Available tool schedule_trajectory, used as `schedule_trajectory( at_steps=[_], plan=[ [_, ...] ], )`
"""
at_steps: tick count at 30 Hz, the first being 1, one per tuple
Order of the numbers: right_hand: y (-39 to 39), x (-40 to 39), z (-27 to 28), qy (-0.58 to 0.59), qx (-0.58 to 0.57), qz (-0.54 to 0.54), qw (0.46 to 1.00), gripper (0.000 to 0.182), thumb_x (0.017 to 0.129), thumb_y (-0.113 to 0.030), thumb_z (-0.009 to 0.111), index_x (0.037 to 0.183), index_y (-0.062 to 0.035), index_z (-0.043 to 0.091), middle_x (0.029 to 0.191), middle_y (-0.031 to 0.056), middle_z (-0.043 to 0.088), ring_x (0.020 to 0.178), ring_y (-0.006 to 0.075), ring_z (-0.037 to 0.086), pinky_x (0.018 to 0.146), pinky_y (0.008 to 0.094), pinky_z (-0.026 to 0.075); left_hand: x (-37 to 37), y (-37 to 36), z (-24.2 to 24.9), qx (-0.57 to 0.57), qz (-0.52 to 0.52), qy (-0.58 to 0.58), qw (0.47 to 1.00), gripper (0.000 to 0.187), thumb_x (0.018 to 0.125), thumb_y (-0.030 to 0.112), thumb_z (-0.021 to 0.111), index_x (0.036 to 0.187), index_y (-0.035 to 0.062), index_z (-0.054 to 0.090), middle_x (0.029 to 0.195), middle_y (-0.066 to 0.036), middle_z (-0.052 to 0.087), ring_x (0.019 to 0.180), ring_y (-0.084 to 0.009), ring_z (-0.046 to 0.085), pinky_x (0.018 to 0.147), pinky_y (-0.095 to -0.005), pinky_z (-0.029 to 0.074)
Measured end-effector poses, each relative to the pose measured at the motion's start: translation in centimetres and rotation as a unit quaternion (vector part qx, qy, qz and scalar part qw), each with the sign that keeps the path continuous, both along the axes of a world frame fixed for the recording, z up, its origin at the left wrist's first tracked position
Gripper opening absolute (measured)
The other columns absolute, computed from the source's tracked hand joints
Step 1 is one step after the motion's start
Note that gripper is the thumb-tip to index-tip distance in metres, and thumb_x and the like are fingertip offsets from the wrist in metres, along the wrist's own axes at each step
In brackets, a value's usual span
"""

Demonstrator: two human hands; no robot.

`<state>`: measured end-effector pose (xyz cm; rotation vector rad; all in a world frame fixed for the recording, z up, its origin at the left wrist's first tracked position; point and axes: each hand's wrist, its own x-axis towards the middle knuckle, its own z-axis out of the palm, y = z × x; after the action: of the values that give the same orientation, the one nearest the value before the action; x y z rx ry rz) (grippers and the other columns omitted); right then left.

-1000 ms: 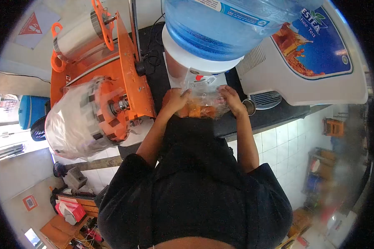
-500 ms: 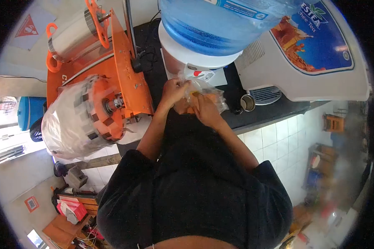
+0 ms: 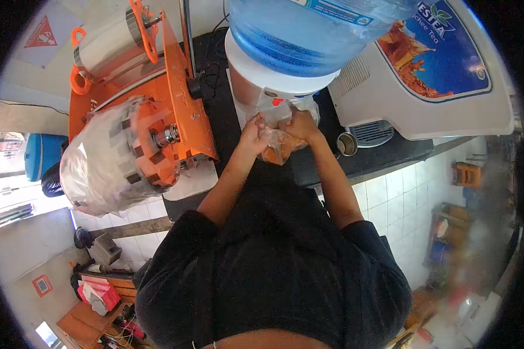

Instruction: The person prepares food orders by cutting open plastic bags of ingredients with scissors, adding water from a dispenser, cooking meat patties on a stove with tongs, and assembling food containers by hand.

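Note:
A clear plastic bag (image 3: 278,152) with something orange-brown inside is between my hands, in front of the water dispenser. My left hand (image 3: 253,135) grips the bag's left side, fingers bent against the plastic. On the other side, my right hand (image 3: 303,126) has its fingers curled over the bag's upper right part. Loose plastic spreads above both hands towards the dispenser. What the orange contents are, I cannot make out.
A white dispenser (image 3: 244,72) bears a large blue water bottle (image 3: 308,43). To the right stands a drink machine (image 3: 384,96) with a metal cup (image 3: 347,143) by its drip grille. An orange machine (image 3: 192,116) with a plastic-covered drum (image 3: 102,160) stands left on the black counter (image 3: 378,157).
My right hand has moved up and to the right, over the bag's upper part. The bag has turned, and its orange contents now hang lower, towards me. My left hand has shifted slightly right.

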<state>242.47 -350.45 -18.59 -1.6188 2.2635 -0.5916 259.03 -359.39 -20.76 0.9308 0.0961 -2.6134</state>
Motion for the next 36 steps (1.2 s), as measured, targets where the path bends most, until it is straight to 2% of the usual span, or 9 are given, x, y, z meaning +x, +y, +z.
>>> schedule_trajectory(
  at_steps=[6, 9, 14, 18, 22, 27, 30, 35, 36],
  plan=[
    [-2.2, -1.9, -4.0, 0.005, 0.010, 0.020, 1.000, 0.084, 0.062, -0.048, 0.074, 0.125, 0.0006, 0.050, 0.105, 0.0249, 0.062, 0.094, 0.0371, 0.063, 0.082, 0.0423, 0.050, -0.7, -1.6, -3.9, 0.016, 0.003, 0.036, 0.999, 0.016, 0.096, 0.019, 0.045, 0.087, 0.0130, 0.057, 0.057, 0.005, 0.042, 0.047, -0.0094, 0.043, 0.041, -0.0249, 0.039],
    [-2.7, -1.8, -1.6, -0.057, 0.051, -0.010, 0.997, 0.096, 0.058, -0.058, 0.075, 0.121, 0.0111, 0.049, 0.104, 0.0282, 0.062, 0.096, 0.0403, 0.062, 0.086, 0.0416, 0.049, -0.8, -0.9, -0.6, -0.063, 0.076, 0.035, 0.995, 0.012, 0.095, 0.018, 0.047, 0.095, 0.0128, 0.058, 0.064, 0.003, 0.046, 0.055, -0.0106, 0.048, 0.050, -0.0251, 0.044],
    [-0.9, -0.7, 0.4, -0.110, -0.011, -0.025, 0.994, 0.078, 0.062, -0.044, 0.078, 0.117, 0.0060, 0.053, 0.102, 0.0258, 0.063, 0.095, 0.0390, 0.062, 0.085, 0.0422, 0.049, -0.3, 0.6, 4.2, -0.164, 0.064, 0.124, 0.977, 0.017, 0.089, 0.012, 0.056, 0.106, 0.0100, 0.058, 0.093, -0.002, 0.059, 0.094, -0.0160, 0.056, 0.088, -0.0295, 0.044],
    [0.7, 2.2, 4.7, -0.069, -0.171, -0.019, 0.983, 0.071, 0.067, -0.032, 0.077, 0.122, 0.0037, 0.049, 0.110, 0.0255, 0.060, 0.102, 0.0385, 0.059, 0.087, 0.0418, 0.047, 0.8, 0.2, 3.3, -0.189, 0.013, 0.104, 0.976, 0.030, 0.087, 0.010, 0.058, 0.117, 0.0087, 0.054, 0.102, -0.004, 0.060, 0.100, -0.0171, 0.056, 0.090, -0.0312, 0.044],
    [-0.8, 2.1, 3.5, -0.203, -0.088, -0.043, 0.974, 0.079, 0.068, -0.034, 0.075, 0.128, 0.0030, 0.041, 0.119, 0.0268, 0.055, 0.113, 0.0398, 0.053, 0.096, 0.0429, 0.042, -0.7, -0.6, -1.2, -0.205, -0.036, 0.114, 0.971, 0.025, 0.088, 0.010, 0.054, 0.112, 0.0032, 0.056, 0.096, -0.008, 0.063, 0.087, -0.0216, 0.062, 0.079, -0.0339, 0.051],
    [-0.9, 1.8, 1.7, -0.140, -0.165, -0.058, 0.975, 0.075, 0.069, -0.030, 0.075, 0.127, 0.0024, 0.042, 0.117, 0.0261, 0.056, 0.113, 0.0397, 0.053, 0.096, 0.0433, 0.043, -1.4, 1.0, 0.2, -0.205, 0.060, 0.109, 0.971, 0.015, 0.086, 0.005, 0.054, 0.100, 0.0016, 0.059, 0.094, -0.008, 0.063, 0.086, -0.0233, 0.063, 0.079, -0.0353, 0.051],
    [0.3, 2.6, 3.6, -0.123, -0.224, -0.039, 0.966, 0.070, 0.070, -0.027, 0.076, 0.126, 0.0014, 0.045, 0.115, 0.0238, 0.057, 0.108, 0.0375, 0.057, 0.090, 0.0409, 0.046, 0.8, 0.8, -2.0, -0.168, -0.007, 0.228, 0.959, 0.047, 0.084, -0.001, 0.054, 0.129, 0.0082, 0.045, 0.110, -0.006, 0.055, 0.107, -0.0200, 0.053, 0.091, -0.0321, 0.045],
    [0.1, 4.4, 4.1, -0.174, -0.295, -0.072, 0.937, 0.056, 0.071, -0.024, 0.079, 0.116, -0.0002, 0.055, 0.106, 0.0191, 0.062, 0.094, 0.0298, 0.065, 0.078, 0.0338, 0.052, 2.7, 0.4, 3.8, -0.439, -0.096, -0.011, 0.893, 0.057, 0.085, 0.003, 0.055, 0.139, 0.0064, 0.036, 0.123, -0.008, 0.053, 0.111, -0.0184, 0.052, 0.096, -0.0307, 0.041],
    [0.0, 4.6, 5.0, -0.083, -0.282, -0.079, 0.952, 0.049, 0.072, -0.025, 0.079, 0.109, -0.0012, 0.059, 0.101, 0.0167, 0.064, 0.089, 0.0278, 0.066, 0.075, 0.0323, 0.052, 2.8, 0.1, 4.0, -0.440, -0.095, -0.011, 0.893, 0.057, 0.085, 0.003, 0.055, 0.139, 0.0064, 0.036, 0.123, -0.008, 0.053, 0.111, -0.0184, 0.052, 0.096, -0.0307, 0.041]
  ],
)
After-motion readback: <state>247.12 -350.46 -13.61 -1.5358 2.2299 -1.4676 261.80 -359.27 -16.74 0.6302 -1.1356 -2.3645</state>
